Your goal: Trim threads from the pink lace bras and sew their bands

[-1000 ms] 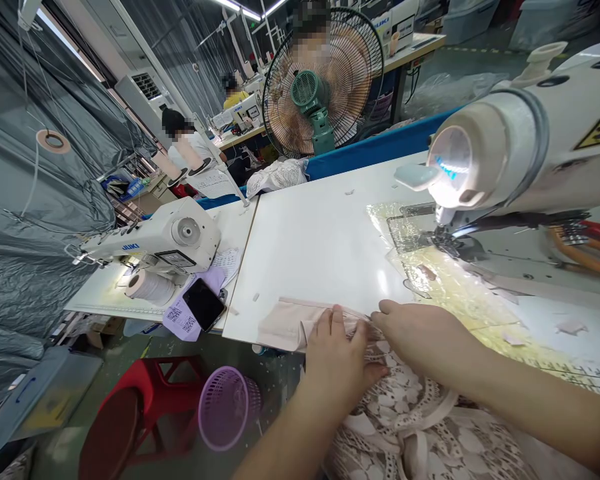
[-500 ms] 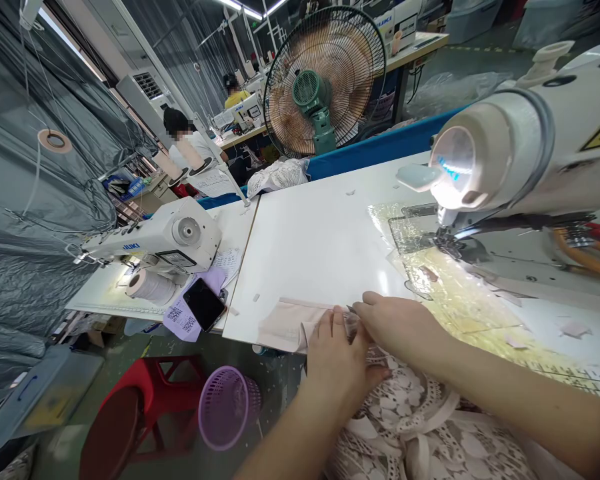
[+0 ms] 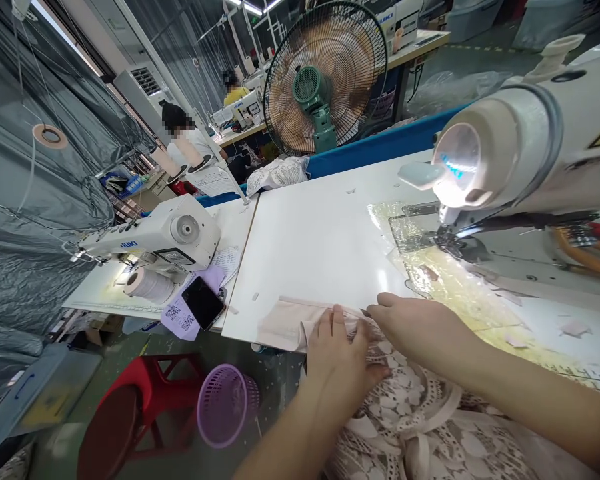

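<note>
Pale pink fabric lies along the front edge of the white table, with a fold beside my left hand. My left hand rests on this fabric, fingers stretched forward and thumb apart, pressing it against the table. Just to its right, my right hand is closed around a small tool whose dark pointed tip shows beyond the fingers; the rest is hidden in the palm. Below both hands, cream lace fabric with scalloped trim hangs bunched over the table edge toward me.
A lit sewing machine stands at right, with fabric scraps around it. Another sewing machine, a thread cone and a phone are at left. Below are a purple basket and red stool. A fan stands behind.
My right hand has moved slightly right along the fabric edge, away from my left fingers, with the tool's tip. My left hand stays in place on the fabric.
</note>
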Action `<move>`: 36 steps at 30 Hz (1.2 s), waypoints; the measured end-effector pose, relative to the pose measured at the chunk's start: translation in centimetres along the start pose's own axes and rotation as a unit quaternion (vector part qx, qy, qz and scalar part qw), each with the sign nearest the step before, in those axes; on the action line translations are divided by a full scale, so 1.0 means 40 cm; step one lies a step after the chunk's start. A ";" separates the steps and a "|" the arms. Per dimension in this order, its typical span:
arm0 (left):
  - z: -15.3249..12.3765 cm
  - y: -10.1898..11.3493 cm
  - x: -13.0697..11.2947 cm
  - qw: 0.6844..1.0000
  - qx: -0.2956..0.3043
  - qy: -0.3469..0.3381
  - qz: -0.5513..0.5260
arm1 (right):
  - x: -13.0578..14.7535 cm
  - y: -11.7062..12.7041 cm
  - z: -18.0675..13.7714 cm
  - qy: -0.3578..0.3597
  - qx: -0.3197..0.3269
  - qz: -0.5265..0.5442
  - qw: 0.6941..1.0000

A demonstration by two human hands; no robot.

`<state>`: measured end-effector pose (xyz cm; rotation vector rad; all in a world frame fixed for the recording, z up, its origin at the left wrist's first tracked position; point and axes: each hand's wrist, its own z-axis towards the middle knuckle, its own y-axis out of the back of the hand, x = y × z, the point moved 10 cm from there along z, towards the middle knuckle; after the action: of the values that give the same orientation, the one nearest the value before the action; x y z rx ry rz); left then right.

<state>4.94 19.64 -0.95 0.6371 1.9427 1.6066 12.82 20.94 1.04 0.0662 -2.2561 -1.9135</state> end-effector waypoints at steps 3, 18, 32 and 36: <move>-0.001 0.003 -0.003 1.000 -0.001 0.000 0.007 | 0.008 -0.007 0.004 0.001 0.002 0.006 1.000; 0.001 0.007 -0.004 1.000 0.001 0.001 0.011 | 0.021 -0.005 0.003 0.014 -0.016 0.025 0.999; -0.001 -0.002 -0.001 0.999 0.033 0.019 0.015 | 0.002 -0.024 -0.043 0.021 -0.059 0.047 0.997; -0.006 0.002 0.001 0.999 0.047 0.019 0.007 | -0.018 -0.008 -0.052 -0.001 -0.068 0.068 0.995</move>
<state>4.75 19.52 -0.85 0.6625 2.0572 1.5531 13.83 18.98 0.95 -0.1043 -2.0662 -1.9885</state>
